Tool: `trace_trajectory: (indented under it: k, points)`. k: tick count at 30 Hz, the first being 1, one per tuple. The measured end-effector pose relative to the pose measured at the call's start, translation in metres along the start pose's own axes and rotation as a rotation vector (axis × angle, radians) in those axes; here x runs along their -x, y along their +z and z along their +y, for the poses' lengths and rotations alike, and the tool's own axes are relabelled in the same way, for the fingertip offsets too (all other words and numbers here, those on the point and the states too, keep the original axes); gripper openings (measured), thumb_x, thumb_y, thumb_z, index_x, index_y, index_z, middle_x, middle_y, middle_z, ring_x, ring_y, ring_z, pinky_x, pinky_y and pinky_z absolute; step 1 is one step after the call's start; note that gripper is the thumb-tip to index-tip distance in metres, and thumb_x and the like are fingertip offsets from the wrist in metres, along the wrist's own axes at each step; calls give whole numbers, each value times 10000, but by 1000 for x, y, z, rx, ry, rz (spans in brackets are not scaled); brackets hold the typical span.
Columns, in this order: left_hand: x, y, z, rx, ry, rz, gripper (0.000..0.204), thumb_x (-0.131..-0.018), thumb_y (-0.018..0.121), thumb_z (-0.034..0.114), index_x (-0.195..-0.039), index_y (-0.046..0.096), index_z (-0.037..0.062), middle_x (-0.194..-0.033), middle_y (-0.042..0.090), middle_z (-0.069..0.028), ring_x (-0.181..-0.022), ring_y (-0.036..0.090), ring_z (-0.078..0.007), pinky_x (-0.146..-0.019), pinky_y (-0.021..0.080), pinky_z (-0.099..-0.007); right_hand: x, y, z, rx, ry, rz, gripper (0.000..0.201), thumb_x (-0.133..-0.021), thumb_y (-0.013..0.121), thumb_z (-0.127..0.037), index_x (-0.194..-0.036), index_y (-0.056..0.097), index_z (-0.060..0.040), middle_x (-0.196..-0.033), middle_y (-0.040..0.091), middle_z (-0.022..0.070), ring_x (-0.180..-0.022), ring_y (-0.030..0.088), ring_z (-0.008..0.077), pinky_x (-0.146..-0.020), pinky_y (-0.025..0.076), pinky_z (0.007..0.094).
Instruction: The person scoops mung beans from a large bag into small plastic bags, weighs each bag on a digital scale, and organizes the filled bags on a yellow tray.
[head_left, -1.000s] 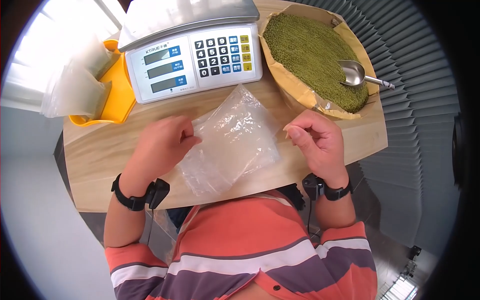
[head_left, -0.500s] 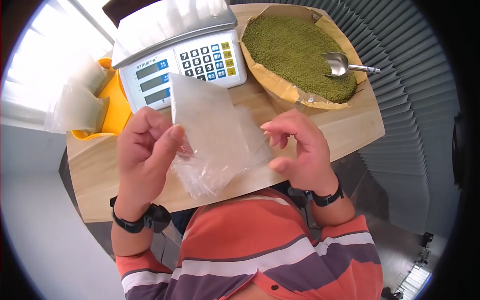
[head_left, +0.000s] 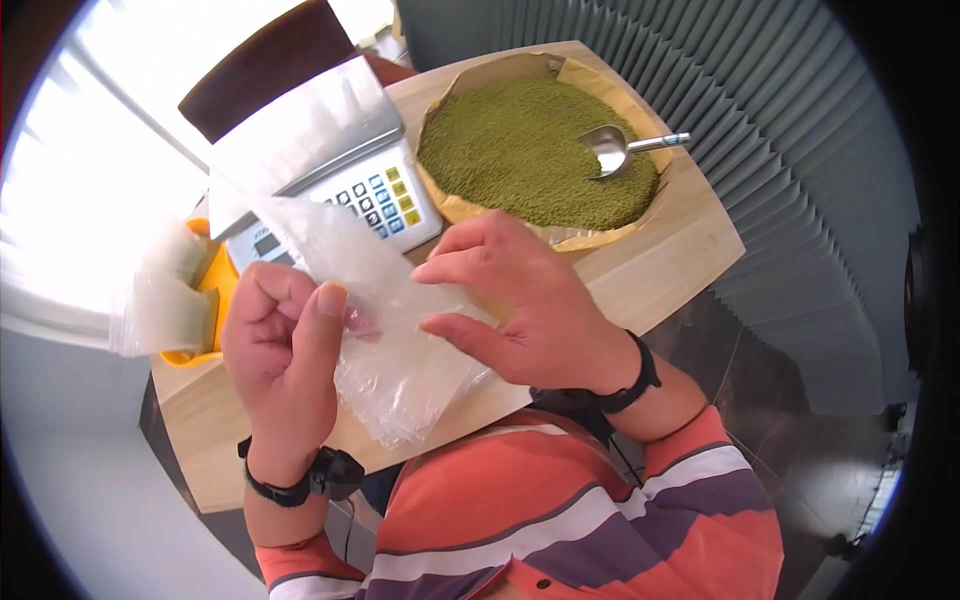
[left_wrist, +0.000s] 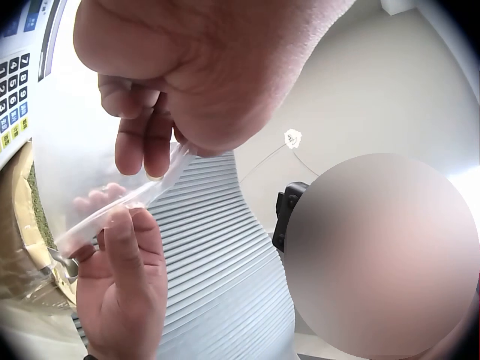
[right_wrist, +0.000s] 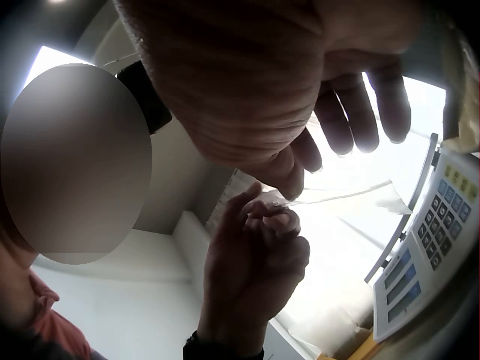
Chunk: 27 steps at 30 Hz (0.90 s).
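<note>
A clear plastic bag (head_left: 325, 240) is pinched at its side between the thumb and curled fingers of the left hand (head_left: 285, 350); in the left wrist view the same film (left_wrist: 97, 225) stretches away from that hand. The right hand (head_left: 535, 310) is at the bag's other side, thumb and fingers spread apart with the fingers fairly straight. Whether its fingertips touch the film, I cannot tell. More clear bags (head_left: 395, 400) lie on the table below the hands, partly covered by the held one.
Behind the hands stands a white scale (head_left: 400, 215) with a metal pan (head_left: 300, 130). An open paper sack of green beans (head_left: 510, 150) with a metal scoop (head_left: 610, 150) is at the back right. At left, filled bags (head_left: 170, 310) rest in a yellow tray (head_left: 215, 290).
The left hand has lifted one bag from those on the table and holds it up. The right hand has opened its fingers and moved left towards it. The head view has turned.
</note>
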<state>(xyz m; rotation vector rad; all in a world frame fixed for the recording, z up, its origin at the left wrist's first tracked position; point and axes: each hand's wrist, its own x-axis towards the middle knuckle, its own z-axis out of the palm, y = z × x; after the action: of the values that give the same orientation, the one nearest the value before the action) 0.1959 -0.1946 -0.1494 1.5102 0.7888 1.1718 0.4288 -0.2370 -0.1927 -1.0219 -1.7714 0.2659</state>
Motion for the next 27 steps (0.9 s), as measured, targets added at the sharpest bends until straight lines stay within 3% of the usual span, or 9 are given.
trace_trajectory:
  k: [2,3,7,14,16,19,22,25,27]
  points:
    - [-4,10,-2,-86,46,78,126,-1110,661,111,-1023,570,93,-814,617,29,-648,491,-11,-585,384,-177,-3,1,3,15,-35,39,338,-919,878,-227,-1205,754,-95,-1157,673,117,-1046,683,321,-859,581,419]
    - [-6,5,-1,-13,40,26,156,-1085,701,24,-1028,561,62,-864,673,8,-741,597,-25,-691,474,-187,-5,0,5,26,-49,48,301,-926,843,-193,-1194,744,-99,-1164,673,117,-1053,691,333,-869,587,439]
    - [-19,16,-1,-5,80,22,163,-1084,703,22,-1030,556,67,-840,642,24,-712,536,-8,-657,418,-179,-10,-4,13,93,-69,127,316,-895,786,-29,-1202,746,-95,-1230,695,120,-1019,727,306,-836,608,397]
    - [-42,38,-1,10,169,3,189,-1067,718,-7,-1024,549,66,-841,629,27,-710,515,-4,-660,399,-176,-18,-30,40,110,66,225,191,-992,774,-72,-1178,733,-64,-1168,721,129,-950,745,225,-803,608,322]
    - [-52,43,-4,13,194,-24,194,-1062,723,-16,-1027,550,64,-850,643,19,-720,533,-6,-666,408,-176,-18,-43,41,-20,323,149,131,-1058,735,-89,-1174,708,-35,-1095,744,94,-907,741,150,-791,605,283]
    - [-67,56,-3,6,153,-62,196,-1053,731,-28,-1036,556,57,-877,669,3,-753,573,-14,-682,440,-182,-21,-52,46,-230,421,237,121,-1079,716,-82,-1177,682,-20,-1014,738,50,-875,723,105,-770,599,266]
    - [-82,68,-6,63,139,-134,190,-1051,730,-36,-1049,562,52,-898,683,-5,-776,594,-19,-696,463,-188,-29,-54,58,-443,374,373,121,-1056,755,-124,-1078,668,-43,-863,662,-8,-744,600,50,-667,518,247]
    - [-93,80,-11,89,132,-190,199,-1047,730,-44,-1051,556,53,-905,690,-12,-793,622,-30,-703,474,-191,-28,-67,67,-539,400,367,151,-1016,791,-69,-1048,645,-46,-888,650,-35,-751,588,35,-671,508,215]
    - [-98,92,-17,122,226,-89,164,-1057,725,-24,-1145,597,27,-910,702,-17,-817,652,-39,-714,480,-185,-27,-72,69,-502,400,437,159,-1006,790,-44,-1030,633,-48,-888,641,-35,-755,583,25,-672,505,206]
